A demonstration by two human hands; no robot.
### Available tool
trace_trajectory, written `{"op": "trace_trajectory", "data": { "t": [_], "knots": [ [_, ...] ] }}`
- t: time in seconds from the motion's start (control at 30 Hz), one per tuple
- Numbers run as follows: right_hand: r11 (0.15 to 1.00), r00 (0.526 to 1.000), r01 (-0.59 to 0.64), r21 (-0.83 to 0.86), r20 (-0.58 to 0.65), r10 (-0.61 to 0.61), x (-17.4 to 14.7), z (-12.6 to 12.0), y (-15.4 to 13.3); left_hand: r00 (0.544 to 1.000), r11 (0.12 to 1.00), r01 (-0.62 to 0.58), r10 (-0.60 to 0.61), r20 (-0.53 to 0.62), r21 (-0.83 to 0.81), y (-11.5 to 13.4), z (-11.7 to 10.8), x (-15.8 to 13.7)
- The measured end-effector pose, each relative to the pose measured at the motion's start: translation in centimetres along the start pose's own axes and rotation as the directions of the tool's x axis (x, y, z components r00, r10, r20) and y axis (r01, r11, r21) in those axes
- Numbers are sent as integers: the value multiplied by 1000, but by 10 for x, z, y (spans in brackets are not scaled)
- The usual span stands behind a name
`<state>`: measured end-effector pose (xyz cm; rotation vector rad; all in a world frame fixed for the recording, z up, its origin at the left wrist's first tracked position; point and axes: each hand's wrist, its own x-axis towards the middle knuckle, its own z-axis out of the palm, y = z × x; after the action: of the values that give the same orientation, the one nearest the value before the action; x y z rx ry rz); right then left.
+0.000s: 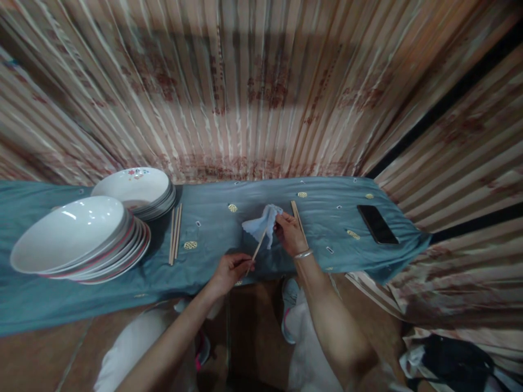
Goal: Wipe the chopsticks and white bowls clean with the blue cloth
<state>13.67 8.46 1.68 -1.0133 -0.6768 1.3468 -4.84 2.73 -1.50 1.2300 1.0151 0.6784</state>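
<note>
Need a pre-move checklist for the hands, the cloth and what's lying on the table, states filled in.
1. Left hand grips the chopstick: ok, pinched near its lower end.
2. Right hand holds the pale cloth at the chopstick's upper part: ok.
3. Cloth wraps fully around the chopstick: cannot tell, folds and fingers hide it.
4. Left-side chopsticks lie apart from both hands: ok.
5. Right-side chopsticks fully visible for counting: not ok, right hand partly covers them.
6. Phone apart from both hands: ok, near the table's right end.
</note>
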Motion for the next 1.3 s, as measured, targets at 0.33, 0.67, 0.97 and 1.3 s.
{"op": "trace_trajectory", "data": {
  "t": [0.33, 0.67, 0.97, 1.3],
  "knots": [
    [990, 986, -117, -82, 110, 126, -16, 14, 12, 998, 988, 7, -16, -56, -154, 12, -4, 3],
    [999, 999, -32, 5, -1, 32, -2, -6, -2, 998, 994, 50, -53, -37, -98, 3, -4, 5],
    [1000, 1000, -11, 25, -9, 11, 0, -12, -8, 997, 988, 72, -74, -10, -136, 5, -1, 3],
    [989, 985, -61, -138, 154, 83, -21, 16, 23, 988, 947, 8, -57, -143, -320, 14, -5, 8]
  ]
}}
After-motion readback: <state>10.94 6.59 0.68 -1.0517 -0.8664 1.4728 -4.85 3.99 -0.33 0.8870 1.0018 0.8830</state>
